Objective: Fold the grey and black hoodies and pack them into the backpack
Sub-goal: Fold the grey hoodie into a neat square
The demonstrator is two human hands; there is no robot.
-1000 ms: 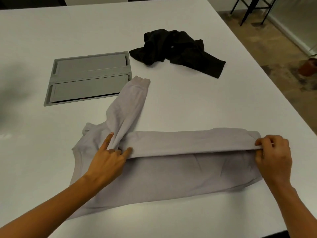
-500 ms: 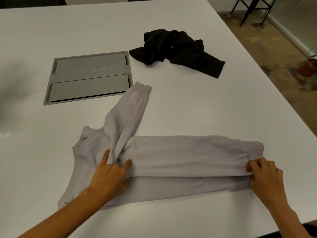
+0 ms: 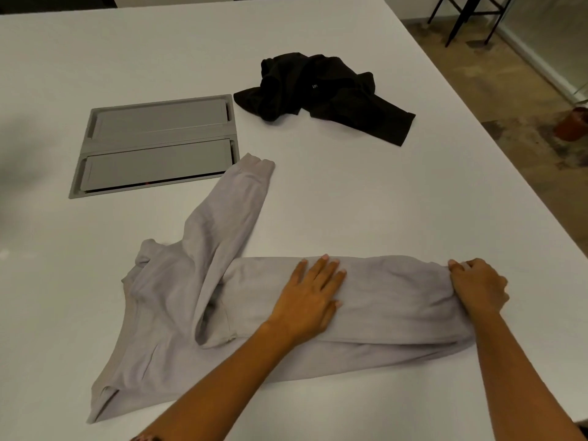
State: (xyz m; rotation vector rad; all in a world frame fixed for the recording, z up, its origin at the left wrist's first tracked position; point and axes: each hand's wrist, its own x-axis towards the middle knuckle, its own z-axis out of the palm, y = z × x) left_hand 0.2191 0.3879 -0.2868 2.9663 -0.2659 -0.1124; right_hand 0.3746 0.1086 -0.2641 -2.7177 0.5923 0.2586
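**On the white table, a grey hoodie half folded**

Near the front edge of the white table (image 3: 381,192) lies the grey hoodie (image 3: 397,316), spread sideways with its far edge turned over toward the person into a long band. The left hand (image 3: 310,300) rests flat on the middle of that band, fingers straight and spread, palm pressing the cloth down. The right hand (image 3: 479,289) is at the band's right end, fingers curled, pinching the bunched fabric there (the thumb is hidden under the cloth). One grey sleeve (image 3: 235,205) runs up and away from the body of the garment, its cuff lying just beside the near right corner of a grey recessed panel (image 3: 159,122) set into the tabletop. The left part of the hoodie is loose and wrinkled.

Farther back, right of the panel and well apart from the grey hoodie, the black hoodie (image 3: 318,90) sits in a crumpled heap, one sleeve trailing to the right. Beyond the table's right edge are a brown floor (image 3: 509,100), dark chair legs (image 3: 458,17) and a reddish pot (image 3: 572,124).
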